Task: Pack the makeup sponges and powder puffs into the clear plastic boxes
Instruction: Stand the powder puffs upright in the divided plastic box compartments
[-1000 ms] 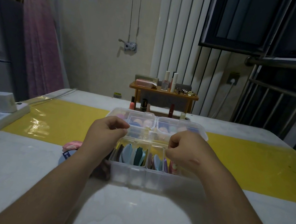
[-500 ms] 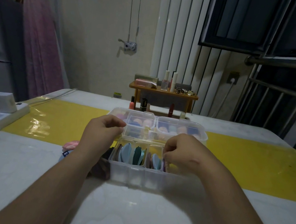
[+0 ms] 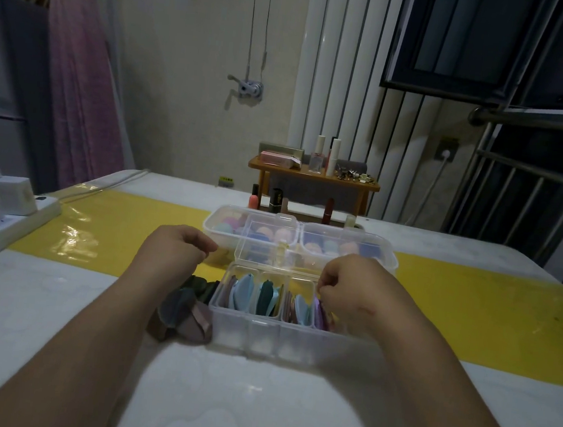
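A clear compartmented box (image 3: 261,337) sits near me with its lid (image 3: 263,246) standing open. Powder puffs stand on edge inside it: light blue (image 3: 243,294), dark teal (image 3: 265,298), blue (image 3: 301,310) and purple (image 3: 319,315). My right hand (image 3: 358,289) is over the right compartment, its fingertips pinching the top of the purple puff. My left hand (image 3: 173,254) hovers left of the box with fingers curled and nothing seen in it. Loose dark puffs (image 3: 188,311) lie on the table under my left wrist. Behind, a second clear box (image 3: 348,250) holds coloured sponges.
A white power strip with chargers (image 3: 1,214) lies at the left table edge. Lipsticks and small bottles (image 3: 276,200) stand behind the boxes by a wooden shelf (image 3: 314,178). A yellow strip (image 3: 471,300) crosses the white table.
My left hand has drawn away from the lid toward the left, uncovering the loose puffs. My right hand has dipped lower onto the puffs in the right compartment.
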